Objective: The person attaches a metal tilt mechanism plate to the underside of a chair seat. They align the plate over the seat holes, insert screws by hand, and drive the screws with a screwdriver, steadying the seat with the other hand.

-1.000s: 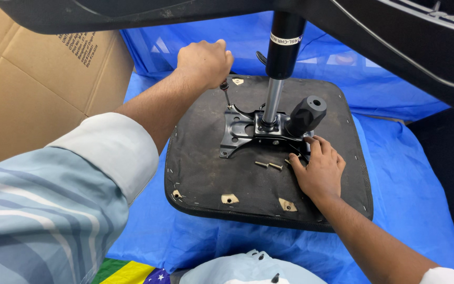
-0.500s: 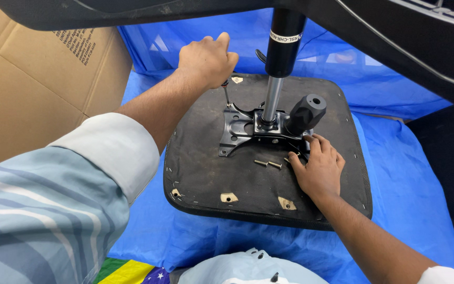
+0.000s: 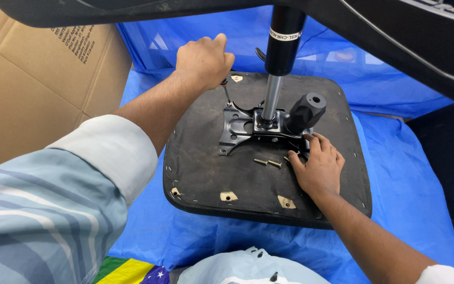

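A black chair seat (image 3: 211, 173) lies upside down on a blue sheet (image 3: 405, 173). A black metal mechanism plate (image 3: 240, 126) is mounted at its middle, with a gas-lift cylinder (image 3: 278, 58) rising from it and a black round knob (image 3: 307, 111) beside it. My left hand (image 3: 204, 59) grips the handle of a screwdriver (image 3: 227, 93) whose shaft points down at the plate's far-left corner. My right hand (image 3: 319, 168) rests flat on the seat, fingertips at the plate's near-right edge. Two loose bolts (image 3: 267, 162) lie just left of that hand.
A large cardboard box (image 3: 32, 94) stands at the left. A black chair part (image 3: 395, 26) hangs overhead across the top of the view. A pale cloth bundle (image 3: 248, 268) and a yellow-green cloth (image 3: 127, 271) lie at the near edge.
My left hand has shifted slightly on the screwdriver handle, as if turning it. The right hand and the bolts stay where they were.
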